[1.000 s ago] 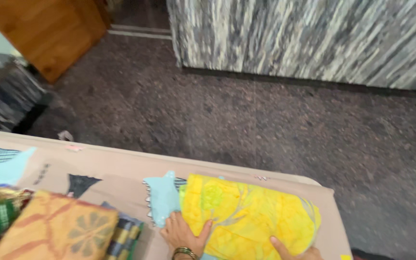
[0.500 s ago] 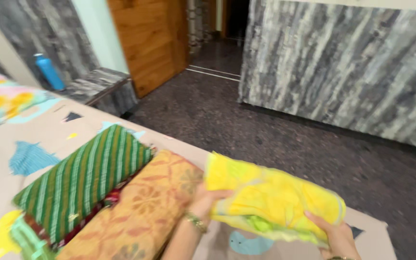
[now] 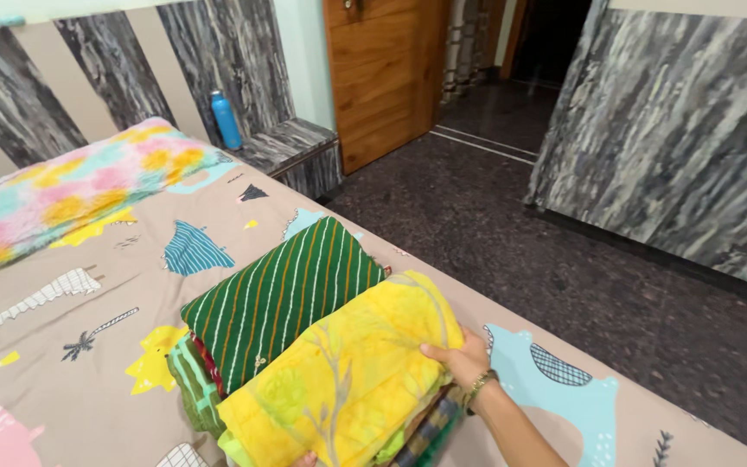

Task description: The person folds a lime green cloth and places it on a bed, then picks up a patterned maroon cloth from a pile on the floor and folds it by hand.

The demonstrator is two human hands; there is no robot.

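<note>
A folded yellow cloth (image 3: 347, 372) with a faint printed pattern lies on top of a stack of folded fabrics (image 3: 421, 430) on the bed. My right hand (image 3: 456, 361), with a bracelet on the wrist, grips the cloth's right edge, thumb on top. Only a sliver of my left hand (image 3: 304, 460) shows at the bottom edge, against the cloth's near side; its grip is hidden. Right beside it, touching on the left, lies a folded green cloth (image 3: 283, 298) with thin stripes, on its own pile.
The bed has a beige sheet (image 3: 88, 346) with cartoon prints and a pastel fluffy pillow (image 3: 79, 186) at its head. A blue bottle (image 3: 226, 120) stands on the marble side ledge. A wooden door (image 3: 386, 73) and dark stone floor (image 3: 512, 233) lie beyond the bed's edge.
Both hands carried the yellow cloth leftward from the bare sheet and set it on the stack beside the green striped cloth, covering the orange one. My view swung left toward the bed's head.
</note>
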